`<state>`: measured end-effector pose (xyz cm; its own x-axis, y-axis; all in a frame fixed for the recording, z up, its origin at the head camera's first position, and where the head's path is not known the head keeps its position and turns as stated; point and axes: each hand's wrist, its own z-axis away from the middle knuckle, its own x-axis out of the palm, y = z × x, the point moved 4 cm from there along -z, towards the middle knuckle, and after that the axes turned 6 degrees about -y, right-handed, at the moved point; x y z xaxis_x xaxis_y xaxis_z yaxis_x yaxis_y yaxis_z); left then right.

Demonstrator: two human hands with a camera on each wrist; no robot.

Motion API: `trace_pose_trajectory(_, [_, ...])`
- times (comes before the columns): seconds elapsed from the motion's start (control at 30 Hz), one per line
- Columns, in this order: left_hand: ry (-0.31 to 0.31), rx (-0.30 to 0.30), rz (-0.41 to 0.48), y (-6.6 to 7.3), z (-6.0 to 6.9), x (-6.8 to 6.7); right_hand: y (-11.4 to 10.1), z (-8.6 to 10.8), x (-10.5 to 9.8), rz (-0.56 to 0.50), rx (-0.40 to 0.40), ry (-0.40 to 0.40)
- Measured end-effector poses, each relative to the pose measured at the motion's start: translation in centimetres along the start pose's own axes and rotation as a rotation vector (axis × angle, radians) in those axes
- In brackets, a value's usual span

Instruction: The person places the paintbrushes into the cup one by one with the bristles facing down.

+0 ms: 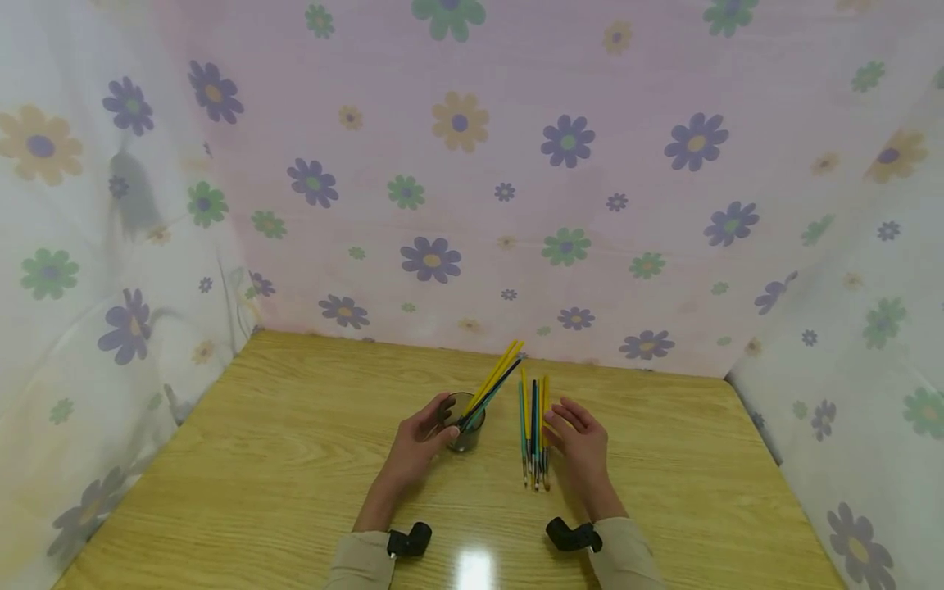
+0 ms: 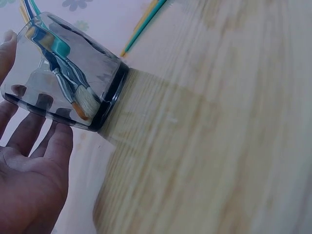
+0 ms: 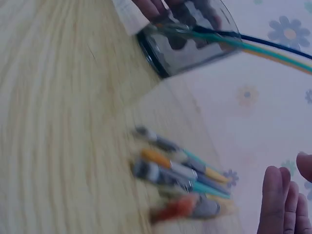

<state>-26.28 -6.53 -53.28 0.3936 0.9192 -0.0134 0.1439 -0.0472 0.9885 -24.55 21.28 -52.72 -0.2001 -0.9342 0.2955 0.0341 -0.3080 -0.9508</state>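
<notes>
My left hand holds a clear drinking glass on the table, thumb on one side and fingers round the other. Several paintbrushes with yellow, dark blue and green handles lean in it, handles up and to the right. In the left wrist view, their bristles point down near the thick base. A row of several more paintbrushes lies right of the glass, bristles towards me. My right hand is beside this row, fingers extended; the right wrist view shows nothing between the fingers.
Both hands are over a wood-grain table. Flower-patterned cloth hangs behind it and along both sides. A black strap-on wrist camera sits at the left sleeve, with another wrist camera at the right sleeve.
</notes>
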Motion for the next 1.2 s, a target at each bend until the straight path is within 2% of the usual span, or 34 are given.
trace_pose_trajectory(0.17, [-0.006,0.009,-0.011,0.0,0.0,-0.2,-0.3,-0.2,-1.9,0.083,0.051,0.022])
trace_pose_trajectory(0.3, [0.002,0.01,-0.012,-0.1,0.1,-0.3,-0.7,-0.2,-2.7,0.245,0.106,0.038])
trace_pose_trajectory(0.43, [-0.003,0.005,-0.011,-0.3,0.2,-0.2,-0.8,-0.3,-2.7,0.383,0.149,0.014])
trace_pose_trajectory(0.63, [0.001,-0.019,-0.002,-0.3,0.3,-0.1,-0.8,-0.6,-2.0,0.557,0.15,-0.017])
trace_pose_trajectory(0.8, [-0.007,-0.011,0.005,-0.4,0.2,-0.1,-1.1,-0.9,-1.4,0.692,0.116,-0.019])
trace_pose_trajectory(0.93, [-0.016,0.002,0.01,-0.3,0.0,-0.1,-1.4,-1.0,-1.2,0.736,0.098,-0.014])
trace_pose_trajectory(1.07, [-0.009,0.003,0.006,-0.3,-0.1,-0.2,-1.2,-1.2,-1.2,0.734,0.107,-0.012])
trace_pose_trajectory(1.2, [-0.01,0.027,-0.017,-0.2,0.0,-0.2,-1.2,-1.1,-1.1,0.74,0.093,-0.014])
